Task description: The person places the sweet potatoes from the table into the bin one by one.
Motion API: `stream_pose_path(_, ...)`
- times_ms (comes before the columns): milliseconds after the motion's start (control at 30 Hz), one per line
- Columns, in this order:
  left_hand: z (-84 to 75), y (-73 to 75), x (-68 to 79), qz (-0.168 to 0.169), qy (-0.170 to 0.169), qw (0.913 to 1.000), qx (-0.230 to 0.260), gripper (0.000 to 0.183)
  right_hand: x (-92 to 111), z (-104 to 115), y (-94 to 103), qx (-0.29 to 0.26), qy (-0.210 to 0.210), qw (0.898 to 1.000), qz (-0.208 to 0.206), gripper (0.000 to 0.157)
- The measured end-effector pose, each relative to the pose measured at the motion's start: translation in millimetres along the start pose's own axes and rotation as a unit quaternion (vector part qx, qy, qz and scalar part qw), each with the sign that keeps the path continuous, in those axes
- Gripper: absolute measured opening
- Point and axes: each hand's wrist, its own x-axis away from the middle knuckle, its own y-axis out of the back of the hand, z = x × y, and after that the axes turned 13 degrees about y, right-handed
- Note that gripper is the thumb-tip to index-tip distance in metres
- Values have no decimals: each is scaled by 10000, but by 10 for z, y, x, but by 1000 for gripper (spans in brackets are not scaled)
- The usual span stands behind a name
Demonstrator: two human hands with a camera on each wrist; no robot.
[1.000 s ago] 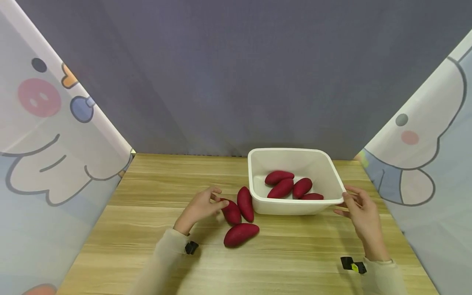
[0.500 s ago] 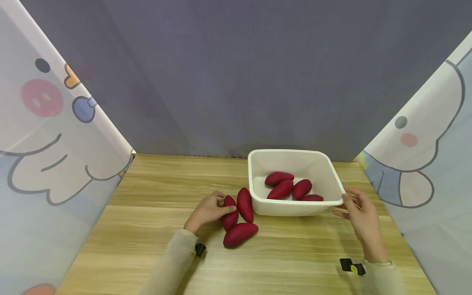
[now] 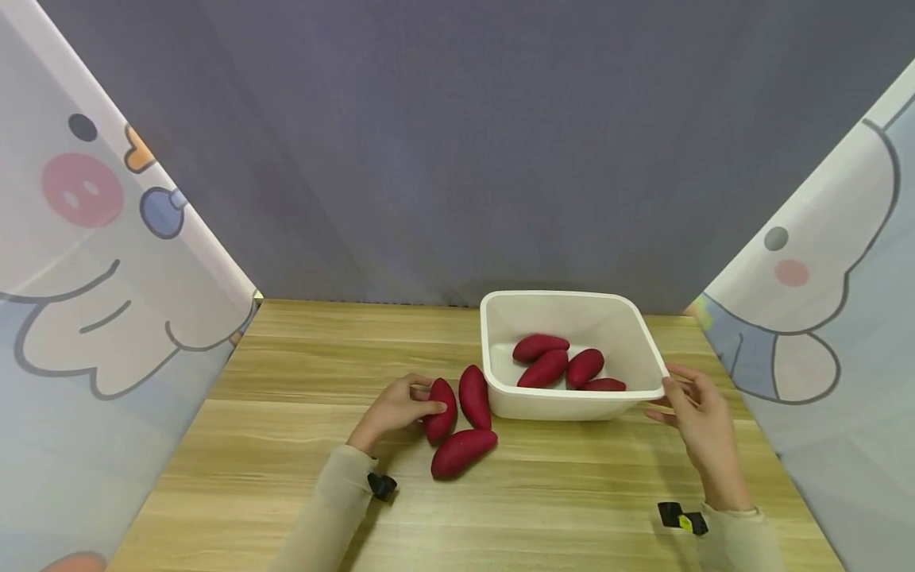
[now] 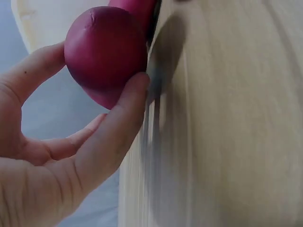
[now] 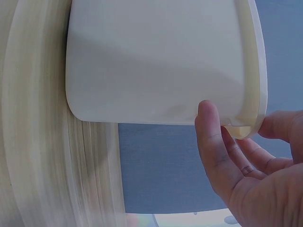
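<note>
My left hand (image 3: pixel 395 411) holds a dark red sweet potato (image 3: pixel 446 394) between thumb and fingers, left of the white plastic bin. Seen from the left wrist, the sweet potato's rounded end (image 4: pixel 105 49) sits between the fingertips, close over the wood. Beside it lie a second sweet potato (image 3: pixel 473 396), right at the bin's left wall, and a third (image 3: pixel 463 454) nearer the front. At the bin's (image 3: pixel 565 407) front right corner, my right hand (image 3: pixel 708 429) grips the rim; in the right wrist view, thumb and fingers stand either side of the bin's rim (image 5: pixel 262 71).
Several more sweet potatoes (image 3: pixel 545 369) lie on the bin's floor. The wooden table (image 3: pixel 286 373) ends at a grey curtain (image 3: pixel 457 159) behind. Cartoon-printed cloths hang along the left side (image 3: pixel 164 310) and the right side (image 3: pixel 822 278).
My left hand reached the nearest sweet potato, took hold of it and turned it more upright, then drew it slightly left. The right hand stays at the bin's corner.
</note>
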Motion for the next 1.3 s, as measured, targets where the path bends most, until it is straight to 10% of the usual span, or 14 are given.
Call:
stream_pose_path(333,-173,181,-34,450,-64,9894,1378,63,12,-14,8,-72,15,10000,-6,34)
stream_pose_path(733,-1360,257,-93,683,-835,9815,1582,57,-12,-16,18,-106,36,9999,41,33)
stream_pose_path(1033,-2253,-253,-379,1125,-956,9844,956,60,-24,-8,4,-53,-35,10000,53,34)
stream_pose_path(1300,-2428,-827,-617,1490,-815,9847,377,55,18,24,-21,-119,-15,9999,-8,36)
